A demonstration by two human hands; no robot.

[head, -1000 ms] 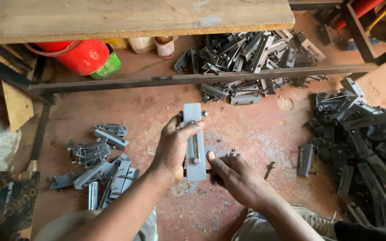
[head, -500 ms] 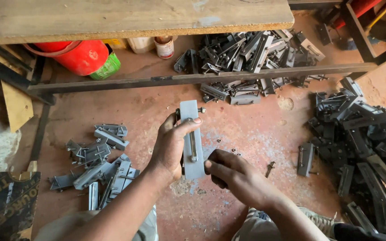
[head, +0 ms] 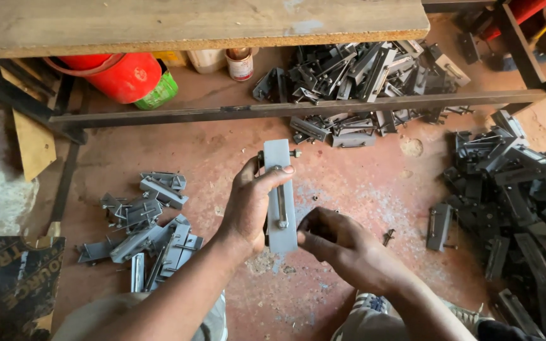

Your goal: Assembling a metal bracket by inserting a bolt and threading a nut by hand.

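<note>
My left hand (head: 251,205) grips a grey metal bracket (head: 280,189), a long flat piece with a slot and bolts, held upright above the red floor. My right hand (head: 336,243) sits just right of the bracket's lower end, fingers curled and closed against its edge; what is between the fingertips is hidden. A small loose bolt (head: 388,237) lies on the floor to the right of my right hand.
A pile of grey brackets (head: 146,227) lies at the left. Dark metal parts are heaped at the right (head: 519,202) and under the wooden bench (head: 361,69). A steel bar (head: 285,108) crosses the floor. A red bucket (head: 121,72) and cans stand beneath the bench.
My right hand has slid from the bracket's middle down to its lower right edge and curled tighter. My left hand still holds the bracket, shifted slightly.
</note>
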